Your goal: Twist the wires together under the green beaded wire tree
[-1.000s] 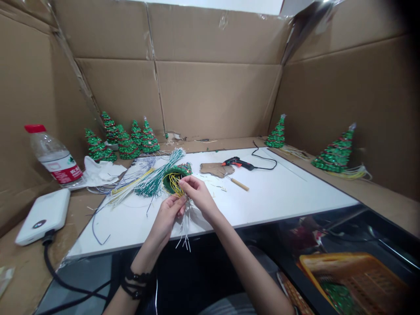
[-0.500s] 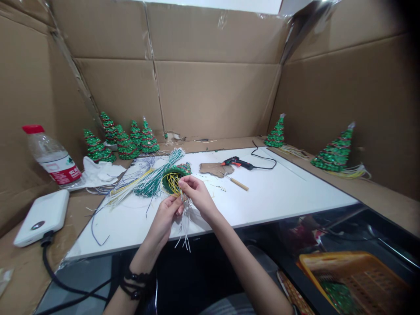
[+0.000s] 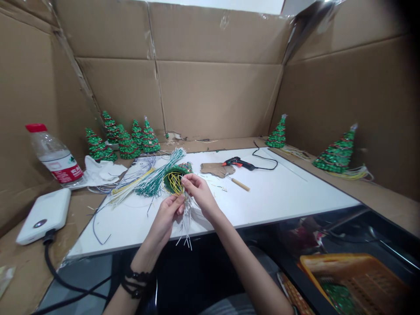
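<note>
L hand [image 3: 167, 214] + R hand [image 3: 198, 192] fingers pinch wires [image 3: 187, 221] | near board edge [image 3: 210, 231]

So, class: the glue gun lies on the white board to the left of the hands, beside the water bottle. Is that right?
Not quite. The head view shows the glue gun on the white board to the right of the hands, beyond the right hand, next to a scrap of cardboard. The water bottle stands far left, off the board.

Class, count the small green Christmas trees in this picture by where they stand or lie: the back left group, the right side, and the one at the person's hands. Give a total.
Back left group: 5
Right side, one and another: 2
Lying at the hands, tree touched by left hand and right hand: 1
Total: 8
</note>
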Demonstrator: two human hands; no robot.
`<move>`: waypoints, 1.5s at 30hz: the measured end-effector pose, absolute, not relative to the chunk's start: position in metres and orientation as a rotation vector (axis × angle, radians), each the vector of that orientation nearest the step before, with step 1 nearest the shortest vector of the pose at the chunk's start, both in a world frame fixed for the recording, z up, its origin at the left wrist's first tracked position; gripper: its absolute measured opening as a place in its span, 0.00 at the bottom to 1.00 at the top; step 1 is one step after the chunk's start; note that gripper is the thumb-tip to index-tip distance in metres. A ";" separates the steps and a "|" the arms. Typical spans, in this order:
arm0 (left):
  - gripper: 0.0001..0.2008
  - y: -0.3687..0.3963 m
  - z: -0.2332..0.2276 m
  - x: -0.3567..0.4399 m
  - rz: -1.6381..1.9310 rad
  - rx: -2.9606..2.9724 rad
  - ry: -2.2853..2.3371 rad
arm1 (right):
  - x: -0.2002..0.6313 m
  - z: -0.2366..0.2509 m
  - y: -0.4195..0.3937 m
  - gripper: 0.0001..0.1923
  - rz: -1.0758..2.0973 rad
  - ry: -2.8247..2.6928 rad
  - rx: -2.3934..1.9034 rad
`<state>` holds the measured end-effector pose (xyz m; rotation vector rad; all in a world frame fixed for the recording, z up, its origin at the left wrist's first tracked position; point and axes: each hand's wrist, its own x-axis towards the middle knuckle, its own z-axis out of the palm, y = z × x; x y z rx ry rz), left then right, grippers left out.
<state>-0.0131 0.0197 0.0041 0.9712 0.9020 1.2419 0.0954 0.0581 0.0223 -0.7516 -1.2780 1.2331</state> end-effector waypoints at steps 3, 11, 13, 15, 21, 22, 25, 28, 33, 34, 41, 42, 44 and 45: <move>0.16 0.020 0.003 -0.014 1.234 0.975 0.893 | 0.097 0.024 0.059 0.13 1.225 -1.268 -0.752; 0.16 0.021 0.001 -0.014 1.238 0.972 0.897 | 0.097 0.024 0.058 0.13 1.240 -1.281 -0.733; 0.16 0.021 0.001 -0.014 1.236 0.971 0.899 | 0.096 0.024 0.058 0.13 1.247 -1.272 -0.721; 0.17 0.021 0.001 -0.014 1.229 0.972 0.901 | 0.096 0.023 0.057 0.13 1.251 -1.267 -0.716; 0.17 0.021 0.000 -0.014 1.239 0.978 0.886 | 0.095 0.022 0.058 0.12 1.236 -1.278 -0.698; 0.17 0.021 0.001 -0.014 1.239 0.982 0.889 | 0.094 0.022 0.058 0.12 1.231 -1.280 -0.693; 0.18 0.020 0.000 -0.014 1.227 0.997 0.894 | 0.093 0.022 0.058 0.12 1.204 -1.290 -0.681; 0.18 0.020 0.000 -0.014 1.216 1.009 0.891 | 0.092 0.022 0.059 0.11 1.169 -1.291 -0.653; 0.18 0.021 0.001 -0.014 1.220 1.008 0.896 | 0.092 0.020 0.059 0.09 1.155 -1.288 -0.627; 0.18 0.021 0.001 -0.014 1.221 1.005 0.895 | 0.092 0.020 0.058 0.09 1.154 -1.288 -0.627; 0.18 0.021 0.001 -0.014 1.220 1.003 0.903 | 0.090 0.019 0.057 0.09 1.144 -1.300 -0.644; 0.18 0.021 0.002 -0.013 1.218 1.002 0.905 | 0.090 0.019 0.057 0.09 1.143 -1.301 -0.645; 0.18 0.020 0.003 -0.013 1.215 1.007 0.913 | 0.090 0.018 0.057 0.09 1.145 -1.298 -0.648; 0.18 0.020 0.003 -0.013 1.211 1.014 0.918 | 0.089 0.018 0.057 0.09 1.149 -1.295 -0.649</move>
